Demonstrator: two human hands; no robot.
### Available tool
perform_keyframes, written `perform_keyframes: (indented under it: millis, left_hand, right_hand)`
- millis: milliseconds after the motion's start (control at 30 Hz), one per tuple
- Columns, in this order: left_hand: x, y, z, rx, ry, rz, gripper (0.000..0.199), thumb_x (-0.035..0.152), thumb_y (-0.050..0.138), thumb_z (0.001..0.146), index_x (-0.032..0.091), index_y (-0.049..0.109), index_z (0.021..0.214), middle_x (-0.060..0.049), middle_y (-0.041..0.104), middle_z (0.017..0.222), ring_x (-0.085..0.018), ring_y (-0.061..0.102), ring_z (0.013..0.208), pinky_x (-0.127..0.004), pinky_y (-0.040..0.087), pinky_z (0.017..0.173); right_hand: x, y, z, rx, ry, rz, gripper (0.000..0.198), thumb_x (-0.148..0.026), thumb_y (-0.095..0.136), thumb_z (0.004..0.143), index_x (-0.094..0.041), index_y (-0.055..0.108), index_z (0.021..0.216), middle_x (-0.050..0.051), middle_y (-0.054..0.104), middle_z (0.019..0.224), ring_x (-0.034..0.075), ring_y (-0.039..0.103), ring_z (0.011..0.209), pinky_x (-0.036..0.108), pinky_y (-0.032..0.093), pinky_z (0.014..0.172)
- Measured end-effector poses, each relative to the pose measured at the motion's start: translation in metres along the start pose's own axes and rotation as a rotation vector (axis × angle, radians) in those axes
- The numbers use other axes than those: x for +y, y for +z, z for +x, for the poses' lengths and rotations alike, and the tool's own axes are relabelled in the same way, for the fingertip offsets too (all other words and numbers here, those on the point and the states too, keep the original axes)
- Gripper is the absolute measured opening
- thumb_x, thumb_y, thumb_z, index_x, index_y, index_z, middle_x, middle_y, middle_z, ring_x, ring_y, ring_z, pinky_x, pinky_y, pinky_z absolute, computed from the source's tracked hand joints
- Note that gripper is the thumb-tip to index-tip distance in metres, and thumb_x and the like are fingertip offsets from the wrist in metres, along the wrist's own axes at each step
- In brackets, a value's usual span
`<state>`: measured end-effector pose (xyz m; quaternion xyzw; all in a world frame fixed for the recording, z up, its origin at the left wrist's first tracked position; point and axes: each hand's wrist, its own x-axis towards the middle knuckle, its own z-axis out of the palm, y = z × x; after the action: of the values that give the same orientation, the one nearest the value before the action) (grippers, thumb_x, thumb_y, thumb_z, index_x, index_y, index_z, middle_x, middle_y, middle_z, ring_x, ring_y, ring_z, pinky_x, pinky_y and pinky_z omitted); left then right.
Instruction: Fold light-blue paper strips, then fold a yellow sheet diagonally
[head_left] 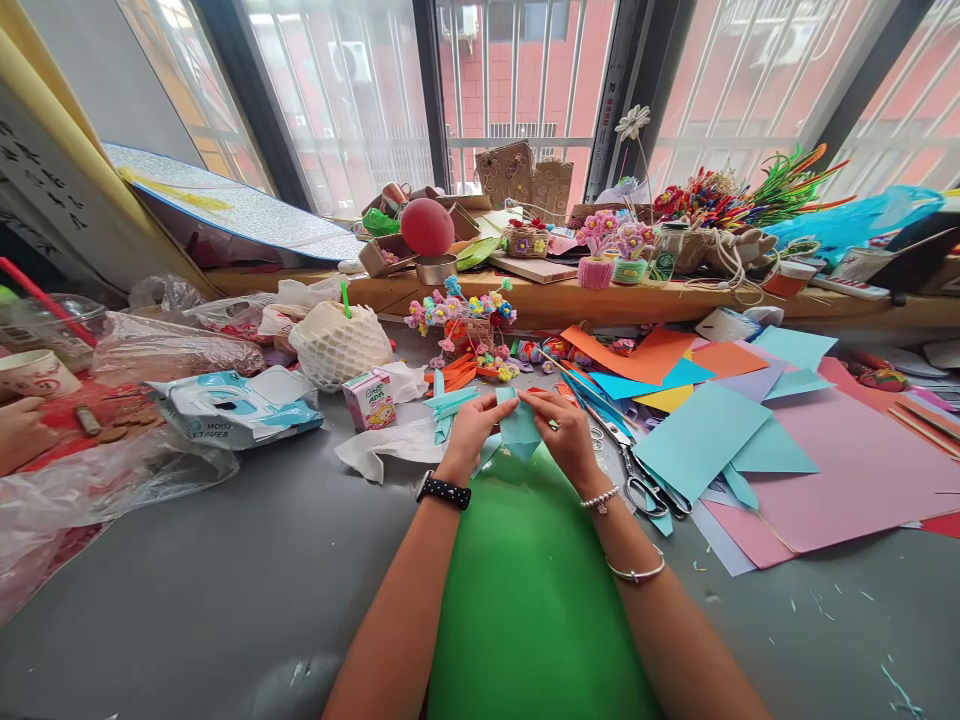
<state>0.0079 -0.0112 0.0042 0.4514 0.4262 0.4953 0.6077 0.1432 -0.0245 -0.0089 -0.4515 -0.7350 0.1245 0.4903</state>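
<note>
Between my two hands is a small piece of light blue paper [519, 428], held up above the far end of a green balloon-like surface [540, 580]. My left hand [475, 430] pinches its left edge with thumb and forefinger. At the paper's upper right, the fingertips of my right hand [564, 432] are closed on it. Light blue paper strips [450, 402] lie just beyond my left hand. Scissors [646, 488] rest on the table to the right of my right hand, partly under coloured paper.
Coloured paper sheets [847, 450] spread over the right side. A pack of moist wipes [236, 405], a small pink box [369, 400] and a white netted coconut [341, 345] stand left. Crocheted flowers [465, 325] are ahead. Another person's hand [26, 435] shows at far left.
</note>
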Motion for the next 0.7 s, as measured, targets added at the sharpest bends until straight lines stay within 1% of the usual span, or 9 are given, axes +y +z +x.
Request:
perform_keyframes:
  millis: [167,300,400,500,600,700]
  left_hand:
    - [0.001,0.000,0.000,-0.002,-0.002,-0.043,0.027,0.028,0.070,0.050,0.012,0.062,0.071,-0.001,0.061,0.066,-0.009,0.053,0.056,-0.021,0.042,0.057]
    - [0.001,0.000,-0.001,0.018,0.020,-0.016,0.026,0.028,0.069,0.052,0.013,0.063,0.073,-0.001,0.062,0.066,-0.009,0.053,0.057,-0.019,0.042,0.055]
    - [0.002,0.000,-0.002,0.018,0.040,0.052,0.028,0.030,0.068,0.052,0.013,0.063,0.074,-0.002,0.063,0.069,-0.010,0.053,0.058,-0.020,0.041,0.054]
    - [0.002,0.001,-0.002,-0.035,0.057,0.119,0.030,0.032,0.068,0.053,0.013,0.064,0.076,-0.004,0.064,0.073,-0.012,0.054,0.061,-0.020,0.041,0.054]
    - [0.002,0.001,-0.003,-0.096,0.052,0.151,0.032,0.033,0.067,0.053,0.012,0.064,0.077,-0.005,0.064,0.075,-0.012,0.055,0.061,-0.020,0.041,0.053]
    - [0.001,0.001,-0.002,-0.099,0.046,0.163,0.030,0.032,0.067,0.053,0.012,0.064,0.076,-0.005,0.064,0.073,-0.012,0.054,0.059,-0.021,0.041,0.052]
  right_hand:
    - [-0.002,-0.001,0.000,-0.006,0.001,0.002,0.036,-0.013,0.042,0.074,-0.027,0.057,0.104,0.002,0.060,0.099,0.016,0.054,0.091,0.031,0.043,0.081]
    - [-0.006,-0.001,0.000,0.004,0.025,0.071,0.031,-0.018,0.043,0.075,-0.025,0.059,0.101,0.004,0.060,0.096,0.017,0.055,0.087,0.028,0.047,0.070]
    - [-0.006,-0.002,0.001,0.045,0.108,0.193,0.024,-0.027,0.046,0.075,-0.022,0.062,0.092,0.005,0.061,0.091,0.016,0.056,0.082,0.026,0.047,0.062]
    - [-0.002,-0.003,0.002,0.104,0.212,0.310,0.023,-0.035,0.050,0.072,-0.018,0.063,0.081,0.005,0.063,0.082,0.015,0.057,0.071,0.026,0.047,0.061]
    - [0.003,-0.003,0.003,0.106,0.279,0.339,0.025,-0.039,0.053,0.069,-0.016,0.062,0.073,0.005,0.063,0.074,0.015,0.056,0.064,0.026,0.046,0.058]
    - [0.004,-0.003,0.003,0.087,0.318,0.344,0.027,-0.040,0.053,0.068,-0.015,0.062,0.070,0.005,0.063,0.071,0.015,0.055,0.062,0.025,0.043,0.054]
